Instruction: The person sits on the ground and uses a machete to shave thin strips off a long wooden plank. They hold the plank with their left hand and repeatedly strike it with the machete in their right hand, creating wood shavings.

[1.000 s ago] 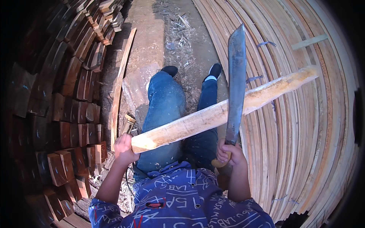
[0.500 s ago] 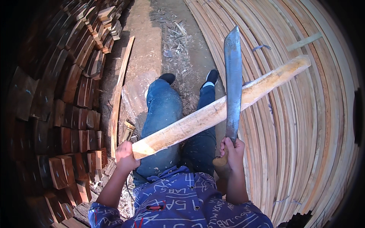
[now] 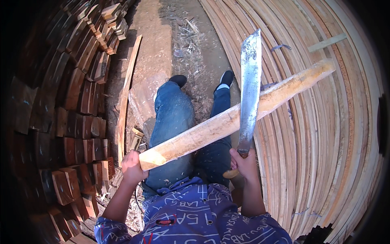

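Observation:
A long pale piece of wood (image 3: 195, 140) with a yellowish face slants across my thighs, its far end over the planks at the right. Around its near end my left hand (image 3: 133, 166) is closed. My right hand (image 3: 245, 162) grips the wooden handle of a machete (image 3: 250, 81), part of which shows below the fist. The broad steel blade points away from me, tip up, and crosses in front of the wood. Its bright face shows dark stains near the tip. Whether blade and wood touch, I cannot tell.
Stacked dark wood blocks (image 3: 73, 150) rise close at the left. Long, thin planks (image 3: 300, 162) fill the right side, with a short pale slat (image 3: 327, 42) across them. A narrow board (image 3: 129, 93) lies by my left leg, near a wooden-handled tool (image 3: 137, 139). Shavings (image 3: 187, 44) litter the ground.
The machete's blade has turned in my right hand, so its face now shines bright instead of blue-grey. My left hand and the wood have barely moved.

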The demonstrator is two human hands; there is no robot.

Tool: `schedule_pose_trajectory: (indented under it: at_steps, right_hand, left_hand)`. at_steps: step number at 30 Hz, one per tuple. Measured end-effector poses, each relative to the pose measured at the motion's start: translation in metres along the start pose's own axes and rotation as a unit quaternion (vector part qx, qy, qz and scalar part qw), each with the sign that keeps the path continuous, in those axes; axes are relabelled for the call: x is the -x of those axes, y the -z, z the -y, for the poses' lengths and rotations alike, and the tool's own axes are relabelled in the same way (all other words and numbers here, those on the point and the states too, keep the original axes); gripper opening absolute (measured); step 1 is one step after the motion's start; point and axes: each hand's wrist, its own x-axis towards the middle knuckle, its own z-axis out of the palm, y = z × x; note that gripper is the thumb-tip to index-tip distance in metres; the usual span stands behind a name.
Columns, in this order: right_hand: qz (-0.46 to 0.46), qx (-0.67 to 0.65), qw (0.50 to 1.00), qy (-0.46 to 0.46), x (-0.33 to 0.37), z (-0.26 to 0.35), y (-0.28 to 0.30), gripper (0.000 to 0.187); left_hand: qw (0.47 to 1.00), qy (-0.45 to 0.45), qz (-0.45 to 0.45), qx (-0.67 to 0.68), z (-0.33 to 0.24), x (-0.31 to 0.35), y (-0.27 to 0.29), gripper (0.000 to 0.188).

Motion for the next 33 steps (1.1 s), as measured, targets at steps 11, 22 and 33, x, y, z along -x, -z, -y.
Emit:
schedule_pose_trajectory:
  at_steps: [11, 22, 33]
  right_hand:
    - [-0.003, 0.026, 0.998, 0.050, -0.007, 0.029, 0.009, 0.023]
    - [0.006, -0.050, 0.999, -0.018, 0.005, 0.022, 0.000, 0.024]
    - [0.078, 0.179, 0.981, 0.000, 0.013, -0.007, -0.006, 0.024]
  left_hand:
    - [1.000, 0.018, 0.006, 0.013, 0.000, 0.002, -0.010, 0.040]
    - [1.000, 0.019, 0.004, 0.011, -0.005, -0.001, 0.000, 0.039]
    - [1.000, 0.022, -0.003, -0.010, -0.006, -0.002, 0.007, 0.037]
